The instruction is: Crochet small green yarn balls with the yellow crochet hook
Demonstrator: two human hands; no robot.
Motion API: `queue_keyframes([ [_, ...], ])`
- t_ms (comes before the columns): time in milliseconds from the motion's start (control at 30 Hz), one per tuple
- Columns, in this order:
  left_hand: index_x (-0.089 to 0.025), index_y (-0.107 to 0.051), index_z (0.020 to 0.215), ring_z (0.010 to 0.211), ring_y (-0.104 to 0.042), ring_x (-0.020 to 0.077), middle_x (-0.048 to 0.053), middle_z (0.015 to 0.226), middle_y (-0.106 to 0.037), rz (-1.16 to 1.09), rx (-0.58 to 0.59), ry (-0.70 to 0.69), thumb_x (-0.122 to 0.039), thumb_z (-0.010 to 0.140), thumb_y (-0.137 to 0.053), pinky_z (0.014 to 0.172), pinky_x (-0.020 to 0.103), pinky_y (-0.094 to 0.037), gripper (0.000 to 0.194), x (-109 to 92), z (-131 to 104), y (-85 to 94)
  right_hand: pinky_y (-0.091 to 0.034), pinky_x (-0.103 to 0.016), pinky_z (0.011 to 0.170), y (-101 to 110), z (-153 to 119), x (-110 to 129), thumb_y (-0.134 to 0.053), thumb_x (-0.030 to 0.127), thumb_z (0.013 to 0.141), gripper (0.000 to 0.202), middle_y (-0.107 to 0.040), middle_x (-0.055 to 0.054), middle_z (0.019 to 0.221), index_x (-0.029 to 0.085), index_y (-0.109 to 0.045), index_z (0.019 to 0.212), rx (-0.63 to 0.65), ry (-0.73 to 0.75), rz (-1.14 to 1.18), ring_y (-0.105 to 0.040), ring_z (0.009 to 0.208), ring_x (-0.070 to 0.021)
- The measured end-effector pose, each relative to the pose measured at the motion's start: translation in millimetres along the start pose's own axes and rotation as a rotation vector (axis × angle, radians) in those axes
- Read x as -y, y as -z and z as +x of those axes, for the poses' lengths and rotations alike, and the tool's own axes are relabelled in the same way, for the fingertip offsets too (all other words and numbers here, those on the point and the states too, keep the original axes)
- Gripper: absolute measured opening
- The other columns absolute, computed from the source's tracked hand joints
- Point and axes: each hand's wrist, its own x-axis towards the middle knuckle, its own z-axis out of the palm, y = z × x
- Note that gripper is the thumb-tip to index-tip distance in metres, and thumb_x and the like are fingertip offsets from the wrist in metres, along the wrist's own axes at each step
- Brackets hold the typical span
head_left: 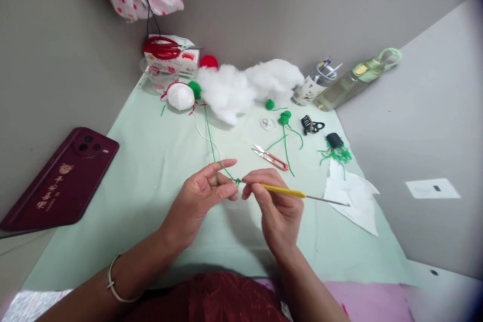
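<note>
The left hand (199, 196) is pinching a small green knot of yarn (237, 181) between thumb and fingers, its index finger reaching forward with a green strand (210, 136) looping over it. That strand is running back across the pale green tablecloth (132, 241) toward a green yarn ball (194, 89), which is sitting beside a white yarn ball (181, 96).

The right hand (279, 206) is gripping a yellow-handled crochet hook (285, 190), thumb and fingers pressing together on the handle near its left end. The hook's long metal end is pointing right, toward a white sheet (350, 198). The knot is sitting between the two hands, apparently on the hook's left tip, though it is too small and too crowded by fingers to be certain.

Just beyond the hands, orange-handled snips (277, 161) are lying with their blades apart, near a clear disc (267, 124) and a green yarn bundle (286, 117). White stuffing (234, 90) is heaping up behind. To the right, a black claw clip (311, 125) is lying near a black case (334, 140), which is resting on green yarn scraps (341, 153)
</note>
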Motion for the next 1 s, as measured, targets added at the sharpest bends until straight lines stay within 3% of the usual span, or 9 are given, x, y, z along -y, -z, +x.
queue_keyframes([
  [133,-0.025,-0.079,0.119,0.081,-0.063,0.012,-0.005,0.08,-0.066,-0.004,-0.05,-0.016,-0.032,0.086,-0.085,0.09,0.029,-0.046,0.034,-2.7,-1.9,2.5,-0.057,-0.032,0.06,4.0,0.7,-2.9,-0.067,0.026,0.101,0.015,-0.074,-0.003,0.087,0.024,-0.081,0.095,-0.027,-0.121,0.161,-0.066,0.065,-0.0146],
  [267,-0.029,-0.079,0.121,0.085,-0.065,0.0136,-0.004,0.084,-0.065,0.04,0.017,-0.04,-0.033,0.088,-0.083,0.09,0.029,-0.047,0.034,3.8,-2.8,2.4,-0.059,-0.03,0.058,1.1,1.1,-5.9,-0.07,0.028,0.099,0.013,-0.076,-0.004,0.093,0.026,-0.082,0.096,0.014,-0.188,0.313,-0.067,0.061,-0.0126],
  [367,-0.029,-0.078,0.123,0.089,-0.065,0.0164,-0.002,0.087,-0.068,0.073,0.064,-0.038,-0.034,0.089,-0.082,0.091,0.031,-0.048,0.035,8.7,-2.6,3.2,-0.06,-0.032,0.062,-2.4,-0.1,-6.0,-0.07,0.027,0.099,0.014,-0.078,-0.006,0.1,0.026,-0.083,0.1,0.044,-0.152,0.26,-0.069,0.068,-0.0146],
  [500,-0.029,-0.081,0.12,0.089,-0.061,0.0161,-0.002,0.087,-0.065,0.09,0.04,-0.037,-0.034,0.087,-0.084,0.09,0.03,-0.047,0.034,8.4,-2.0,8.1,-0.059,-0.033,0.064,-1.0,-1.6,-5.0,-0.068,0.025,0.101,0.015,-0.079,-0.006,0.096,0.027,-0.083,0.101,0.048,-0.134,0.18,-0.067,0.069,-0.0155],
  [1000,-0.033,-0.082,0.119,0.091,-0.055,0.0178,-0.001,0.09,-0.06,0.092,-0.003,-0.028,-0.032,0.087,-0.081,0.09,0.03,-0.041,0.032,0.5,-3.7,14.2,-0.059,-0.033,0.065,8.3,-1.1,-3.6,-0.065,0.028,0.103,0.016,-0.075,-0.004,0.096,0.027,-0.081,0.1,0.047,-0.149,0.223,-0.067,0.073,-0.0154],
])
